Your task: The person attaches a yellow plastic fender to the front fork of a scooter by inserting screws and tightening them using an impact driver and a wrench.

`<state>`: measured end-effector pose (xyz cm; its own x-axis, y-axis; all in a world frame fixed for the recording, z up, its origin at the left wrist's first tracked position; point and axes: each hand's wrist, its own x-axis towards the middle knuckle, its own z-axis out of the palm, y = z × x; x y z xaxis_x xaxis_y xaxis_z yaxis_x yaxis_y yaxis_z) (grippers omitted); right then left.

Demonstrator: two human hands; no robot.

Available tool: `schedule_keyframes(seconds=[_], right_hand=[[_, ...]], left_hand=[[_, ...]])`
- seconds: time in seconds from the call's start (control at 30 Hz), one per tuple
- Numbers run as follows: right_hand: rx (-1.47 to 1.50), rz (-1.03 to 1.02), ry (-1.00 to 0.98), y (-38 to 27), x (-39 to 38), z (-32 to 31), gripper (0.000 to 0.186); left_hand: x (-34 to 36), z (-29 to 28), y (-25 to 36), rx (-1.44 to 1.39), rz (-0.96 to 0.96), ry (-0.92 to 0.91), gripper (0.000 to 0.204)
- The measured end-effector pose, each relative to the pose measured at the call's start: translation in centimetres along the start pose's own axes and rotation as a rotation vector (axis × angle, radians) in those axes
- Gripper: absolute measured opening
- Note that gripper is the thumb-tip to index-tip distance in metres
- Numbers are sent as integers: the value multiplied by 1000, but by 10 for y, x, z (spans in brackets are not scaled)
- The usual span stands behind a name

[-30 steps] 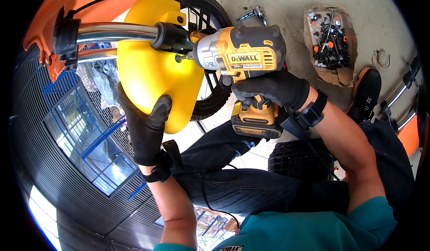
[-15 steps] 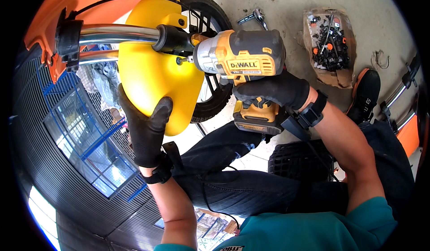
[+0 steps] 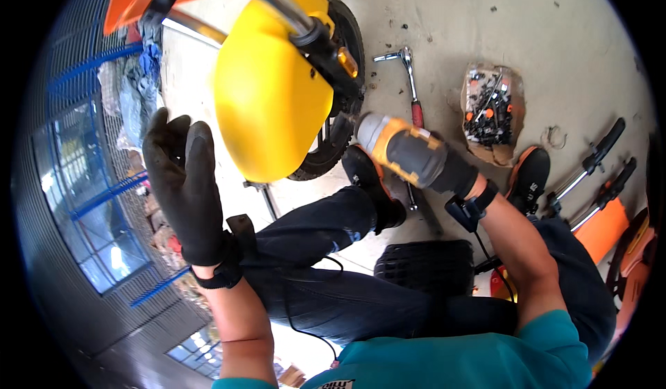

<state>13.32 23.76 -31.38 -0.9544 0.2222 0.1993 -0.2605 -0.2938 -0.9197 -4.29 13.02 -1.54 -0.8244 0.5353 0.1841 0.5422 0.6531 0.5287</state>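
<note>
A yellow motorcycle front fender [image 3: 267, 104] sits over the black-tyred wheel [image 3: 352, 35], beside a fork leg [image 3: 325, 52]. To its left, my left hand [image 3: 182, 188] in a dark glove is raised, fingers apart and nothing in them; it does not touch the fender. My right hand [image 3: 459, 174], also gloved, is wrapped around a yellow and black impact driver [image 3: 413, 154]. Motion blurs the driver. Its nose points up and left, to the right of the wheel and away from the fender. The driver's body and my wrist hide its handle.
On the floor lies a ratchet wrench [image 3: 412, 77] with a red handle. Right of it sits a torn cardboard box [image 3: 501, 154] of fasteners. A black crate [image 3: 424, 264] stands near my legs. Fork parts [image 3: 583, 181] and an orange panel [image 3: 602, 224] lie at far right.
My right hand has drawn the impact driver away from the bolt on the fender, down and right. The left hand has let go of the fender and moved left. The view has shifted.
</note>
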Motion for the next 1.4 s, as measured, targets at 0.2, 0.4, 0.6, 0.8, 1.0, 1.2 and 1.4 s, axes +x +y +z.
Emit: schedule_keyframes(seconds=[0.2, 0.4, 0.6, 0.8, 1.0, 1.2, 1.4], right_hand=[[-478, 122, -122, -4, -30, 62, 58], [-648, 162, -141, 4, -56, 97, 53], [-989, 7, -154, 30, -91, 71, 57], [-817, 186, -120, 16, -111, 59, 56], [-993, 261, -100, -22, -132, 41, 53], [-1106, 603, -429, -68, -133, 28, 34], [-1329, 788, -600, -83, -122, -36, 23]], left_hand=[[-68, -24, 9, -61, -94, -876, 30], [-126, 30, -64, 80, -128, -999, 54], [-171, 106, -96, -52, -132, -782, 80], [-201, 166, -136, -563, -479, -844, 71], [-206, 177, -69, -664, -381, -790, 74], [-219, 181, -48, -275, -281, -901, 91], [-225, 195, -18, -226, -261, -911, 99]])
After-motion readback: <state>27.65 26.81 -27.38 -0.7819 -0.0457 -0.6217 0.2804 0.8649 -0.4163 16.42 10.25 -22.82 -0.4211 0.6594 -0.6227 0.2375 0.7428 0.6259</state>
